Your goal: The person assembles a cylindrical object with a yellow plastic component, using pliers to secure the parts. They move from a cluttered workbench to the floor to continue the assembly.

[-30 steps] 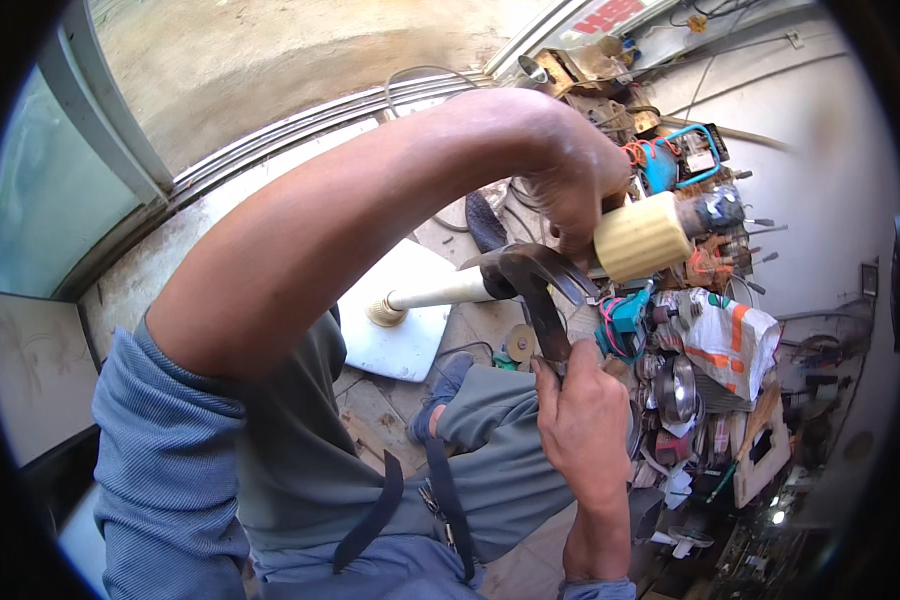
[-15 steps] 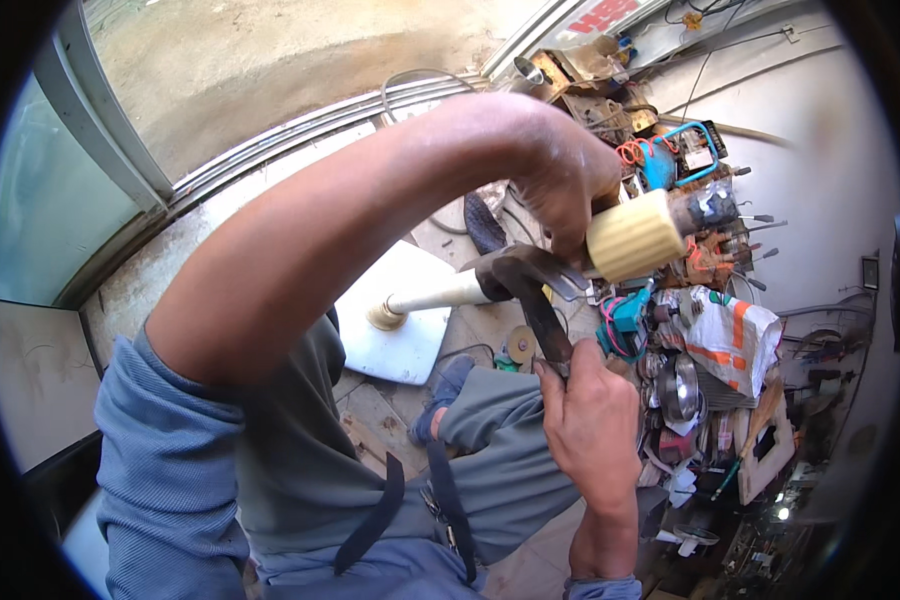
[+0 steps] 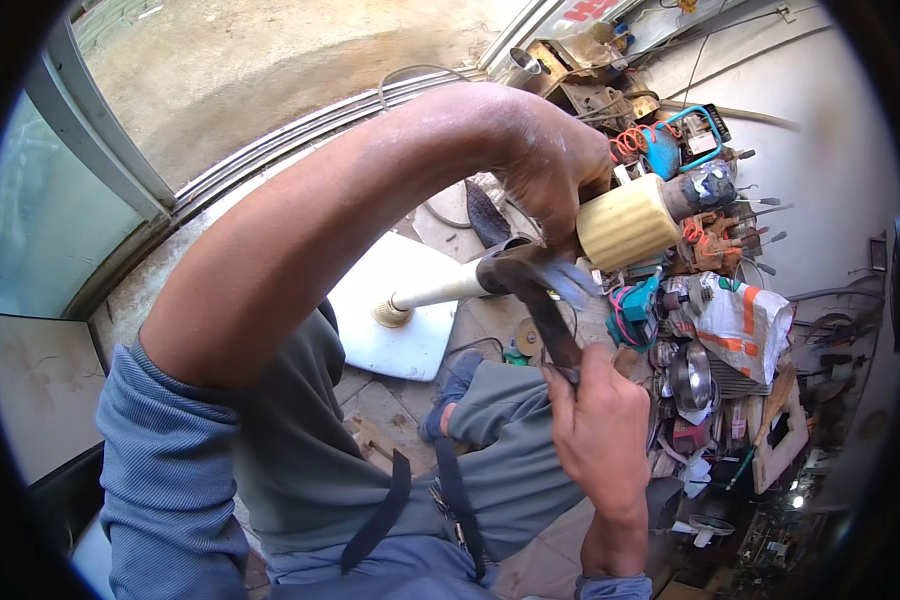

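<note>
My right hand [image 3: 602, 430] is closed round the dark handle of a claw hammer [image 3: 550, 325]. The hammer's claw is smeared by motion, close to the lower edge of a pale yellow ribbed cylinder [image 3: 625, 228]. My left arm arches over from the left, and my left hand [image 3: 565, 180] bends down beside that cylinder with its fingers curled. What those fingers grip is hidden behind the hand and cylinder. A dark, silvery end piece [image 3: 705, 192] sticks out of the cylinder's right side. Behind the hammer head, a white pole [image 3: 440, 290] with a dark collar rises from a white base [image 3: 410, 350].
Along the right wall lie tools and machine parts: a blue-framed machine [image 3: 665, 155], a teal power tool [image 3: 635, 305], a white and orange sack [image 3: 738, 325] and a metal bowl [image 3: 692, 375]. A doorway track [image 3: 270, 160] runs behind my left arm. My foot [image 3: 455, 395] is below.
The hammer and my right hand have shifted slightly right and down. The yellow cylinder and my left hand sit slightly further left in view. Both hands keep their holds.
</note>
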A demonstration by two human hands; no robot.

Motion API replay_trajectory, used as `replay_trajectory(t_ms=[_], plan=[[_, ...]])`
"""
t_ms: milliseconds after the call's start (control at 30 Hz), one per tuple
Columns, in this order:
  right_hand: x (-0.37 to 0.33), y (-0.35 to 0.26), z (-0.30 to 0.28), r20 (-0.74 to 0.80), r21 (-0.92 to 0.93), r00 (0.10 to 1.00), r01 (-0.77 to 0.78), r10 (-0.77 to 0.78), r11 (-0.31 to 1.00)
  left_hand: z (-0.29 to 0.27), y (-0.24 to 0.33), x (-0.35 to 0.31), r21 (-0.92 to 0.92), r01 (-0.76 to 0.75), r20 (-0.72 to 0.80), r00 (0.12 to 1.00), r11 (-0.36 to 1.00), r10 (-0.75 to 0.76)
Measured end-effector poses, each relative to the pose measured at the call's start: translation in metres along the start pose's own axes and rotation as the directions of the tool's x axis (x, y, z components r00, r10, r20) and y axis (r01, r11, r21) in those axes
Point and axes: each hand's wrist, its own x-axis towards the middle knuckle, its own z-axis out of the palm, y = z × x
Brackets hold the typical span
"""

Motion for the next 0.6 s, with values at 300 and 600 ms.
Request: replay_trajectory(t_ms=[300, 600], plan=[[-0.015, 0.023, -0.016, -0.02, 0.094, 0.996, -0.08, 0.082, 0.992, 0.002, -0.005, -0.001, -0.018, -0.035, -0.032, 0.999, 0.999, 0.034], [0.009, 0.041, 0.015, -0.053, 0.171, 0.99, -0.119, 0.13, 0.978, 0.0, 0.002, -0.007, 0.065, 0.023, -0.045, 0.999, 0.998, -0.02]])
